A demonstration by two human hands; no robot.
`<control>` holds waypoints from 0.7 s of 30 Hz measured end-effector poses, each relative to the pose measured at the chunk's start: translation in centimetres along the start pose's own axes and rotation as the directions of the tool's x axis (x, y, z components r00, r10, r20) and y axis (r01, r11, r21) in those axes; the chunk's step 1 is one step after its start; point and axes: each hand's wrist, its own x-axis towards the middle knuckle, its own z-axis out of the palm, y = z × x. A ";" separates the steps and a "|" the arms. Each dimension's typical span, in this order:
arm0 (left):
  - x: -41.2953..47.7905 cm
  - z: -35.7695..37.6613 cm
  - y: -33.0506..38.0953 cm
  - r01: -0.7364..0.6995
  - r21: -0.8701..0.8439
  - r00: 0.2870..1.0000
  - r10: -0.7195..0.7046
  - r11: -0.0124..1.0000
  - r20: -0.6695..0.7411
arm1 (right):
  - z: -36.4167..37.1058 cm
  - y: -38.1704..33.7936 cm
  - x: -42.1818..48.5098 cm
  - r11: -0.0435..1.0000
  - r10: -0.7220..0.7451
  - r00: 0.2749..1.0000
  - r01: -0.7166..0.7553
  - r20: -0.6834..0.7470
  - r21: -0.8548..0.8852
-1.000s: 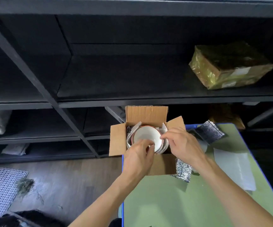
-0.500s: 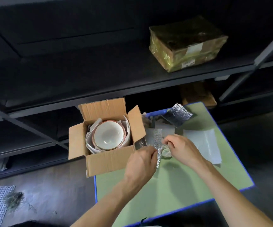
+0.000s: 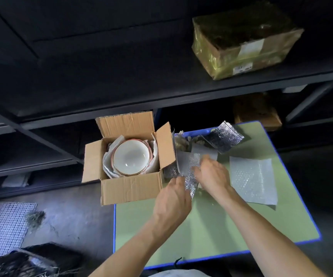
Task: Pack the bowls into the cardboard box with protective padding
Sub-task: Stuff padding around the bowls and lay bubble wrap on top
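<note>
Grasping the silver padding sheet, left hand and right hand sit beside the cardboard box.

Storeroom: dark metal shelving, wrapped parcel.

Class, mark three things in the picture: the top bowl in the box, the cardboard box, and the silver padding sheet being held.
top bowl (image 3: 131, 156): head view, white inside of the bowl.
cardboard box (image 3: 130, 187): head view, near outer wall.
silver padding sheet (image 3: 190, 166): head view, textured middle strip.
</note>
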 end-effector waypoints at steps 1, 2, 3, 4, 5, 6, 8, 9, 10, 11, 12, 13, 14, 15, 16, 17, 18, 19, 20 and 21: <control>0.0 0.0 -0.2 0.001 -0.014 1.000 -0.001 1.000 -0.006 | 0.0 0.3 0.2 1.000 0.004 1.000 -0.004 -0.013 -0.003; -0.1 -0.1 -0.2 0.007 -0.033 1.000 -0.007 0.999 -0.008 | 0.0 0.4 0.3 1.000 -0.006 1.000 0.006 -0.021 -0.008; 0.0 -0.1 -0.3 0.015 -0.043 1.000 -0.015 0.999 -0.008 | 0.0 0.5 0.5 0.999 -0.035 0.999 0.035 -0.030 -0.014; 0.0 -0.1 -0.4 0.026 -0.044 1.000 -0.027 0.999 -0.003 | 0.0 0.3 0.5 0.997 -0.076 0.997 0.075 -0.028 -0.016; 0.1 -0.1 -0.5 0.038 -0.040 0.999 -0.038 0.998 0.004 | 0.1 -0.1 0.6 0.993 -0.119 0.993 0.119 -0.018 -0.011; 0.1 -0.2 -0.4 0.047 -0.034 0.999 -0.046 0.998 0.008 | 0.1 -0.7 0.6 0.988 -0.153 0.988 0.153 -0.003 0.001; -0.1 -0.6 0.0 0.019 -0.043 0.999 -0.021 0.999 -0.029 | 0.4 -2.1 0.7 0.985 -0.174 0.984 0.174 0.027 0.011; -0.2 -0.7 0.0 -0.024 -0.034 0.998 0.022 0.999 -0.061 | 0.6 -2.7 0.8 0.984 -0.178 0.983 0.178 0.045 0.001; -0.3 -0.7 0.0 -0.048 -0.012 0.996 0.047 0.999 -0.078 | 0.8 -3.2 1.0 0.982 -0.186 0.980 0.187 0.068 -0.009; -0.4 -0.7 -0.1 -0.039 -0.001 0.996 0.039 0.999 -0.076 | 0.9 -3.5 1.2 0.980 -0.195 0.976 0.197 0.093 -0.013; -0.5 -0.6 -0.3 -0.021 -0.003 0.998 0.021 1.000 -0.061 | 0.9 -3.8 1.4 0.980 -0.195 0.974 0.197 0.115 -0.002; -0.6 -0.5 -0.6 -0.014 -0.016 0.998 0.013 1.000 -0.053 | 0.7 -3.9 1.6 0.982 -0.189 0.974 0.188 0.126 0.024; -0.6 -0.5 -0.8 -0.016 -0.034 0.998 0.014 0.999 -0.062 | 0.5 -4.0 1.6 0.983 -0.178 0.976 0.172 0.124 0.062; -0.6 -0.5 -0.9 -0.021 -0.053 0.997 0.017 0.998 -0.077 | 0.2 -4.0 1.5 0.982 -0.167 0.980 0.156 0.108 0.102; -0.7 -0.4 -0.9 -0.029 -0.068 0.995 0.023 0.997 -0.094 | -0.3 -3.8 1.3 0.979 -0.157 0.984 0.145 0.080 0.140; -0.7 -0.4 -0.9 -0.039 -0.080 0.993 0.030 0.996 -0.116 | -0.9 -3.6 0.9 0.975 -0.148 0.988 0.139 0.042 0.170; -0.8 -0.5 -0.8 -0.047 -0.089 0.990 0.034 0.995 -0.138 | -1.6 -3.2 0.4 0.972 -0.144 0.990 0.141 0.000 0.190; -0.7 -0.5 -0.7 -0.048 -0.092 0.987 0.034 0.995 -0.155 | -2.4 -2.7 -0.1 0.968 -0.144 0.989 0.150 -0.043 0.203; -0.7 -0.6 -0.5 -0.049 -0.094 0.986 0.033 0.994 -0.166 | -3.2 -2.0 -0.6 0.964 -0.148 0.986 0.163 -0.082 0.211; -0.6 -0.6 -0.4 -0.050 -0.100 0.984 0.032 0.994 -0.175 | -4.2 -1.4 -1.1 0.961 -0.152 0.982 0.173 -0.113 0.216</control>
